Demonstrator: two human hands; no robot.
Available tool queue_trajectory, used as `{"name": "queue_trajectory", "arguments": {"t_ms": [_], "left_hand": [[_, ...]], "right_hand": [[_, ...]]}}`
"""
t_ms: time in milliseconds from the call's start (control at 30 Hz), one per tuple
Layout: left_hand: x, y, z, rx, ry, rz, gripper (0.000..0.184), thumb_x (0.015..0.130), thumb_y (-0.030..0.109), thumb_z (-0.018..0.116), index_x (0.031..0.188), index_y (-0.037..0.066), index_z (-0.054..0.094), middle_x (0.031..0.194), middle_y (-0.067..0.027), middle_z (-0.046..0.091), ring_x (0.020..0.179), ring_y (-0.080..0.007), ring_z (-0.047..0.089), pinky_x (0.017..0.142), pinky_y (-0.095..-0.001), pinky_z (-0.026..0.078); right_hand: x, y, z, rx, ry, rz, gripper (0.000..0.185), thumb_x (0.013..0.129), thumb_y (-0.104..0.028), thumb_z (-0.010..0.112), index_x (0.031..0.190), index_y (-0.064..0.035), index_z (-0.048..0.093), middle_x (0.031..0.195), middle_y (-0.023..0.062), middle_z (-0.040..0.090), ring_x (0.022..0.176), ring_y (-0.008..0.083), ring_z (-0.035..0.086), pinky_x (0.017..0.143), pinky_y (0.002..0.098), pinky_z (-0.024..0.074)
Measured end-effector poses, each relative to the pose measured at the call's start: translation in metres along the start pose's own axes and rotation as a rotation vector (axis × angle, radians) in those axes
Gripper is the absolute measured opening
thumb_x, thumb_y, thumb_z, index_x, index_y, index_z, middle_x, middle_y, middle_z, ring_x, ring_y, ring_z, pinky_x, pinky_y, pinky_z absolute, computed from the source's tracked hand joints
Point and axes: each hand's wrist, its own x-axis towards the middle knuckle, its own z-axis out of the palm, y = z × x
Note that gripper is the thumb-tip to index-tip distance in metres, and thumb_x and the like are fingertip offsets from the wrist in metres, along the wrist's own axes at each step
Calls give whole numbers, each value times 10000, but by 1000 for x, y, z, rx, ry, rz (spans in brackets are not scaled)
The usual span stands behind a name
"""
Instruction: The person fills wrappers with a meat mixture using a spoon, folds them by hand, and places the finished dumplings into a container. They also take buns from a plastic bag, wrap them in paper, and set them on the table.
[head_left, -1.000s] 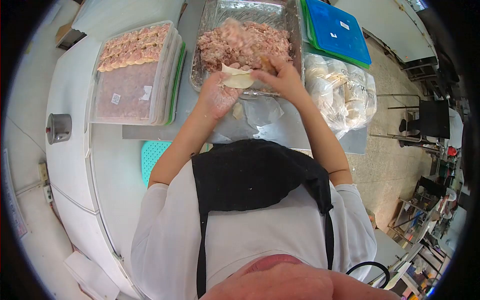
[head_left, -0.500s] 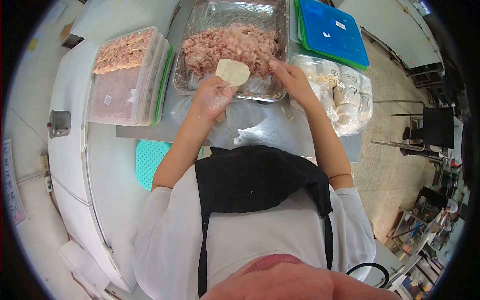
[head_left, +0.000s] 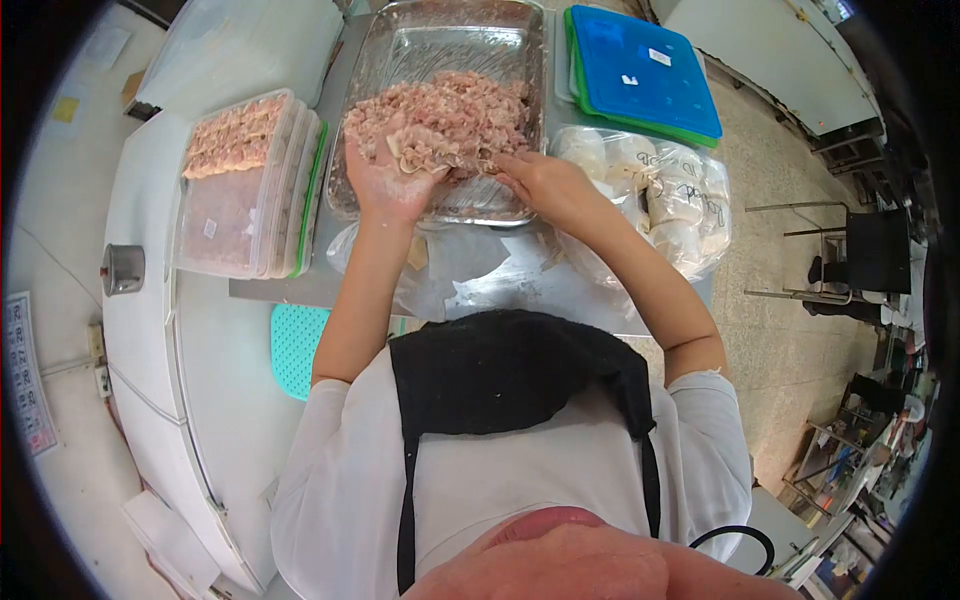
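"Where's my wrapper?"
"Upper middle of the frame, over the metal tray (head_left: 458,50). Your left hand (head_left: 388,192) cups the wrapper (head_left: 394,150) from below, with minced meat (head_left: 425,147) on it."
"And my right hand (head_left: 552,187)?"
"Apart but near, fingers curled; I can't tell what they grip."
"Handling?"
"Probably light, limp, sticky, easily torn. Support it underneath; take its pale edge."

My left hand (head_left: 393,190) is opening palm up, its fingers pointing forward and its wrist nearly straight. My right hand (head_left: 548,187) is reaching inward beside it, fingers together and pointing left; both forearms are extending forward, the right one slanting inward.
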Motion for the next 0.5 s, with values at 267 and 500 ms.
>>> {"name": "queue_trajectory", "arguments": {"t_ms": [267,500], "left_hand": [[20,10,-4,-31,-168,60,519,945,393,429,1316,32,473,1344,-172,496,1224,-355,472,1074,-528,333],[-4,34,-14,595,-355,9,514,842,66,599,1334,49,450,1162,-97,560,1024,-219,579,935,-417,480]], "right_hand": [[18,-31,-25,-8,-43,6,203,897,-163,516,1021,-19,588,886,173,620,795,361,642,655,445,520],[28,-14,-64,399,-115,153,298,978,-269,470,1041,-12,608,928,220,633,874,407,606,779,447,477]]}}
